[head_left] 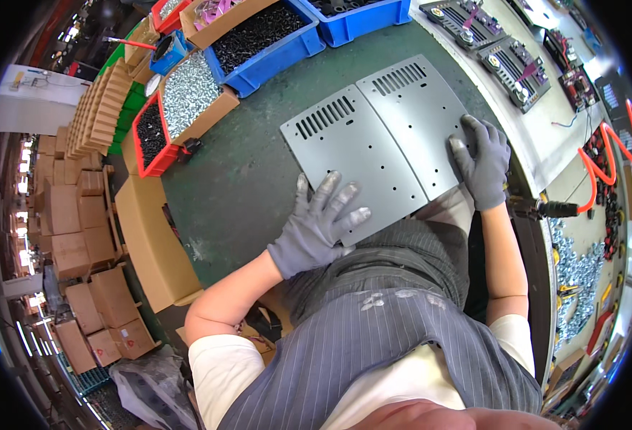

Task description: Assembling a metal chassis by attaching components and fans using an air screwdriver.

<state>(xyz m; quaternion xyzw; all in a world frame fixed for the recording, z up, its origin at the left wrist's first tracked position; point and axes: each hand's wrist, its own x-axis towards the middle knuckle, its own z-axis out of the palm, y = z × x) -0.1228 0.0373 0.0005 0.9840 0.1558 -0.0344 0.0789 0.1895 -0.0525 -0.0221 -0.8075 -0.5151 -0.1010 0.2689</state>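
Has the grey-gloved left hand (314, 228) laid wide, fingers spread, over the near left part of a flat grey metal plate with slots and round holes (359, 154). Has the grey-gloved right hand (484, 163) at the outer edge of a second, matching slotted metal plate (415, 107), fingers partly bent; cannot tell whether gripping. Lying side by side, edges meeting, at the near side of a dark green worktop (230, 172). Beyond, near a cardboard box of silvery fasteners (208, 118), a blue plastic bin of small black parts (280, 69).
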